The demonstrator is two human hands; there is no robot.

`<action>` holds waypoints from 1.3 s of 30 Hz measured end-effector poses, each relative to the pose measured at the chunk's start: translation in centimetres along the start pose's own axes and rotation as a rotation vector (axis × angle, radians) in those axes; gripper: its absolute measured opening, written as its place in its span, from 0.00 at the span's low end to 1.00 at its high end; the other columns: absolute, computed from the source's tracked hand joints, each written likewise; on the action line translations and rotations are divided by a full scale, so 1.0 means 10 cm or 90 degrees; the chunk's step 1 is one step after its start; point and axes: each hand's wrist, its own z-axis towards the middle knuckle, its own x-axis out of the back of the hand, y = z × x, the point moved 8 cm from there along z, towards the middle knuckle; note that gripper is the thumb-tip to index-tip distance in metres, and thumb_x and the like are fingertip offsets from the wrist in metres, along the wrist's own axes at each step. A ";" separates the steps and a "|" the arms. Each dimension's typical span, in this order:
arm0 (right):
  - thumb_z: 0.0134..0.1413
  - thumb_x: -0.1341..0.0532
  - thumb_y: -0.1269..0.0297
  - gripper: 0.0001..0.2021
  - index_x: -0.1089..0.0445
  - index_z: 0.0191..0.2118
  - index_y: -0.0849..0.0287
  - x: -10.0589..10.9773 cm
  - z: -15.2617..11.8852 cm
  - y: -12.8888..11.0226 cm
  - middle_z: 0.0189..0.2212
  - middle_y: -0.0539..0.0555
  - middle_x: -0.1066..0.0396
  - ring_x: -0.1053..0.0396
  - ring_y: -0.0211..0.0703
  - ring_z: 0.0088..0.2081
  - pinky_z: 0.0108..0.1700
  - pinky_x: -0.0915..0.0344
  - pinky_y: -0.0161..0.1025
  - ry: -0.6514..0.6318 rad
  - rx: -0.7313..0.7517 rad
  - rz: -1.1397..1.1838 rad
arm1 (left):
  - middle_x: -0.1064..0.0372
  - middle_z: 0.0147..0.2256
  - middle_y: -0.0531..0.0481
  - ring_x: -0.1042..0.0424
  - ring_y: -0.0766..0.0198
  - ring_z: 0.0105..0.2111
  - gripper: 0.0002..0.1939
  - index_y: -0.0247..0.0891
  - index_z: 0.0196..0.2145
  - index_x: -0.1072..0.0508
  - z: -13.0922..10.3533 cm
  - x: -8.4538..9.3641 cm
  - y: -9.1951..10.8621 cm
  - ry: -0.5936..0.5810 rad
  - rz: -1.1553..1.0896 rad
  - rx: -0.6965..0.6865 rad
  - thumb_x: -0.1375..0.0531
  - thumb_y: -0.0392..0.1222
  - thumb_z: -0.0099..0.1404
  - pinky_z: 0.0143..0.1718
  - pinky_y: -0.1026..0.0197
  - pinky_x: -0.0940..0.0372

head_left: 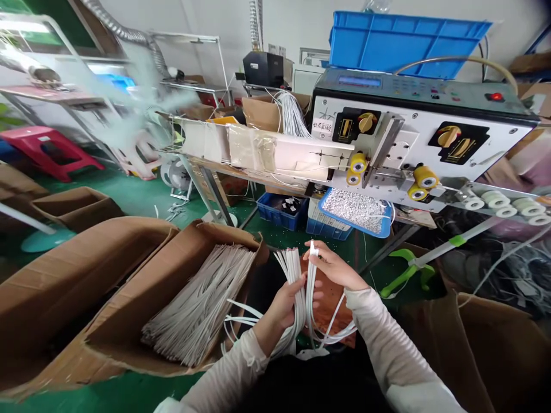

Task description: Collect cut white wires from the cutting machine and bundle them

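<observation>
Gripping a bundle of white cables (297, 287), the left hand (286, 307) wraps its fingers shut around them. The right hand (333, 267) pinches one cable end above, seemingly aligning tips. Many finished cables (202, 304) already fill the cardboard box (124, 321) left of the fingers.

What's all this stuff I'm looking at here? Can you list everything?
flat cables: one bunch, white, held upright in both hands
cut cables: one pile, white, inside the open box
cardboard box: brown, open, on the floor at left
cutting machine: one, white and grey, on the bench at right
rollers: four, yellow, on the machine's front
tray: one, blue, holding small white bits, under the machine
crate: one, blue, behind the machine
stool: one, red, far left
left hand: grips the bunch low down
right hand: fingers pinch one cable's tip
</observation>
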 end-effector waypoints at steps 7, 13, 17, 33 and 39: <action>0.63 0.39 0.56 0.29 0.44 0.67 0.53 -0.12 -0.03 0.09 0.40 0.52 0.27 0.31 0.37 0.32 0.37 0.30 0.35 0.007 -0.078 0.104 | 0.23 0.35 0.40 0.22 0.58 0.27 0.19 0.29 0.49 0.29 -0.05 -0.03 -0.04 -0.064 0.044 -0.018 0.35 0.46 0.66 0.25 0.61 0.27; 0.59 0.36 0.59 0.27 0.37 0.64 0.55 -0.10 -0.08 0.11 0.30 0.48 0.29 0.36 0.32 0.21 0.25 0.34 0.31 0.017 -0.100 0.134 | 0.25 0.31 0.44 0.22 0.57 0.28 0.23 0.32 0.46 0.30 -0.04 -0.06 -0.12 -0.115 0.047 -0.011 0.32 0.50 0.61 0.29 0.59 0.26; 0.58 0.36 0.61 0.20 0.30 0.56 0.58 -0.08 -0.09 0.19 0.27 0.48 0.29 0.34 0.33 0.21 0.24 0.36 0.31 0.038 -0.083 0.089 | 0.30 0.27 0.51 0.25 0.61 0.25 0.27 0.33 0.45 0.30 -0.04 -0.12 -0.14 -0.145 0.066 -0.015 0.29 0.55 0.57 0.28 0.59 0.27; 0.64 0.43 0.43 0.27 0.37 0.61 0.53 -0.03 -0.28 0.41 0.29 0.48 0.30 0.37 0.33 0.23 0.25 0.39 0.32 0.142 -0.076 0.244 | 0.37 0.22 0.57 0.44 0.73 0.16 0.27 0.35 0.33 0.33 -0.06 -0.12 -0.29 -0.166 0.142 -0.022 0.28 0.59 0.53 0.19 0.65 0.47; 0.60 0.45 0.37 0.28 0.32 0.47 0.61 0.13 -0.53 1.56 0.33 0.54 0.25 0.37 0.32 0.20 0.22 0.41 0.32 0.238 -0.222 0.145 | 0.48 0.19 0.61 0.53 0.75 0.16 0.23 0.36 0.31 0.34 -0.15 -0.11 -0.30 -0.206 0.125 -0.014 0.31 0.57 0.58 0.21 0.66 0.46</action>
